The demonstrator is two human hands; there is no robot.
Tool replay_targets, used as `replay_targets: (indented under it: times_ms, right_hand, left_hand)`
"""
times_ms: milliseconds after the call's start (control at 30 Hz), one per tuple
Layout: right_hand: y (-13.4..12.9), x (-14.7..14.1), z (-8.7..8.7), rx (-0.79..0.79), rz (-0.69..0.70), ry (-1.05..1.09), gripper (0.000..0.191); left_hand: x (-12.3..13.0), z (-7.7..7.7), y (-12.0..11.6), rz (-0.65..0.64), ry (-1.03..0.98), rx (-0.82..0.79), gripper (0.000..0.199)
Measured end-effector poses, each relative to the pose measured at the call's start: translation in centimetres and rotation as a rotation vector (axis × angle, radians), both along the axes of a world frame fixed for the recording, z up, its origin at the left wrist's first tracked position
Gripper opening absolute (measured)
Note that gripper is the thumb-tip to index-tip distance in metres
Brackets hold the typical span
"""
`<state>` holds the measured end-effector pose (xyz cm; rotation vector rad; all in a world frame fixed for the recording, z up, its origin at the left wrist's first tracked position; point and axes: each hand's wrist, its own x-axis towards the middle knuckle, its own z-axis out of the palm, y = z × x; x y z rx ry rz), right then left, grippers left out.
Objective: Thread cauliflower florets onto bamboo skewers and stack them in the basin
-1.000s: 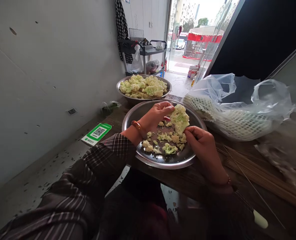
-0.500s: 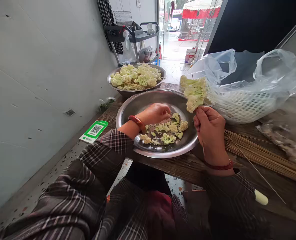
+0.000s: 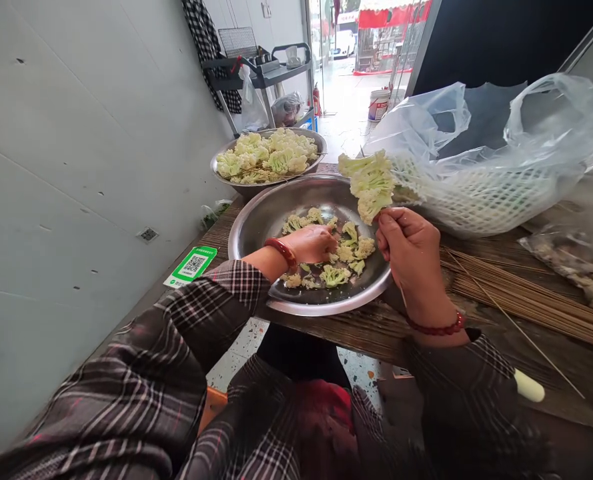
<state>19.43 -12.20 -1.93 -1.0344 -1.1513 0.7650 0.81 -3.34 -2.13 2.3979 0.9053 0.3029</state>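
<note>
Down inside the near steel basin (image 3: 249, 223), my left hand (image 3: 312, 244) is closed with its fingertips among loose cauliflower florets (image 3: 335, 275). What those fingers pinch, if anything, is hidden. Over the basin's right rim, my right hand (image 3: 409, 247) grips the lower end of a cauliflower skewer (image 3: 371, 185) held upright. Its pale florets are stacked above my thumb and forefinger, and most of the stick is covered.
A second steel bowl (image 3: 321, 143) heaped with cauliflower (image 3: 271, 153) stands behind. To the right are a plastic bag (image 3: 481, 193), a bundle of bamboo skewers (image 3: 531, 300) and another clear bag (image 3: 566, 263). A green QR-code card (image 3: 192, 265) lies at the left table edge.
My left hand has lowered further into the basin, down to the florets. My right hand still grips the cauliflower skewer, now slightly further left in view; the whole view has shifted a little.
</note>
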Motion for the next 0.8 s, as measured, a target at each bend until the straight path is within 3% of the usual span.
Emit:
replay_targets:
  times_ms: [100, 233, 367, 633, 733, 800]
  right_hand:
    - [0.0, 0.0, -0.1, 0.022, 0.009, 0.002, 0.018]
    - [0.1, 0.0, -0.1, 0.039, 0.017, 0.018, 0.018]
    - [0.1, 0.0, -0.2, 0.053, 0.013, 0.035, 0.017]
    - [-0.1, -0.1, -0.1, 0.061, 0.026, 0.073, 0.014]
    - [0.0, 0.0, -0.2, 0.058, 0.021, 0.071, 0.014]
    - [0.0, 0.0, -0.2, 0.057, 0.014, 0.063, 0.016]
  left_hand:
    - [-0.2, 0.4, 0.7, 0.064, -0.081, -0.075, 0.024]
    - [-0.9, 1.6, 1.3, 0.247, -0.281, -0.385, 0.019]
    - [-1.1, 2.1, 1.3, 0.297, -0.388, -0.538, 0.017]
    - [-0.9, 2.3, 1.2, 0.395, -0.41, -0.456, 0.015]
    - [-1.2, 2.0, 1.6, 0.377, -0.283, -0.378, 0.017]
    - [-1.6, 1.7, 1.7, 0.344, -0.128, -0.232, 0.014]
